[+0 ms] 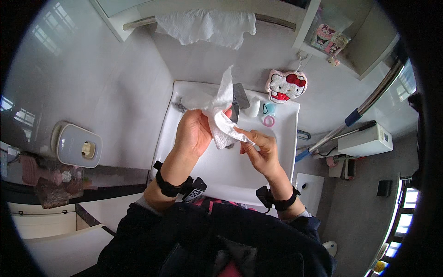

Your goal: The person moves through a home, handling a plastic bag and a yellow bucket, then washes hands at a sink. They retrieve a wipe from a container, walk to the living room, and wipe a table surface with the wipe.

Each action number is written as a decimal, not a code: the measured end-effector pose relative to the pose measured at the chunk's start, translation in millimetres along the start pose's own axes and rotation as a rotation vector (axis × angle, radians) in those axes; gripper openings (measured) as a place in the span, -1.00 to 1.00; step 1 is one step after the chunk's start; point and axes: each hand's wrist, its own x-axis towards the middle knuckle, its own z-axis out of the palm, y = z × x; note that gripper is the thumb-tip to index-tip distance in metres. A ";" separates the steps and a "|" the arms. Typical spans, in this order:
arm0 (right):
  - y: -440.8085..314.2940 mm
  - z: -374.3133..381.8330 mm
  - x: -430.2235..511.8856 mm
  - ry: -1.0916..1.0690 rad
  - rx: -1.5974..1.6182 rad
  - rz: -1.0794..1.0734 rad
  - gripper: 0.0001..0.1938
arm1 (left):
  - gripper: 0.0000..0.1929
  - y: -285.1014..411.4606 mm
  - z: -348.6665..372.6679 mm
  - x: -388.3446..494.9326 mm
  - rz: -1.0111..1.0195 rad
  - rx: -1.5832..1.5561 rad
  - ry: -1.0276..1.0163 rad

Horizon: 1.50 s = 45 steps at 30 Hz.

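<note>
Over the white washbasin (221, 173), my left hand (195, 133) holds a crumpled white cloth (225, 91), whose upper end sticks up above the fingers. Part of the cloth wraps around a smooth white object (223, 124) that I cannot identify. My right hand (259, 147) pinches the lower right edge of the cloth between thumb and fingers. Behind the cloth stands a grey metal faucet (241, 97), partly hidden. A white bottle (253, 106), a light blue item (269, 108) and a pink ring (269, 121) lie on the basin's ledge.
Another white cloth (207, 26) hangs from a rail above the basin. A cat-shaped plush cloth (286, 86) hangs from a hook at the back right. A wall-mounted dispenser (79, 145) is at the left. A metal pole (341, 128) slants along the right, near a white box (365, 140).
</note>
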 end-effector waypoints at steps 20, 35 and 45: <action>64.3 41.3 -19.4 0.265 0.985 0.624 -0.84 | -0.74 36.6 -72.0 -40.2 0.057 -0.212 -0.190; 161.9 -3.6 34.5 0.210 0.884 0.887 -0.43 | -0.62 -169.6 -225.6 32.3 -0.670 0.235 0.400; 166.8 -23.1 47.2 -0.068 0.899 0.687 -0.35 | -0.57 -224.8 -211.9 102.9 -0.671 0.055 0.319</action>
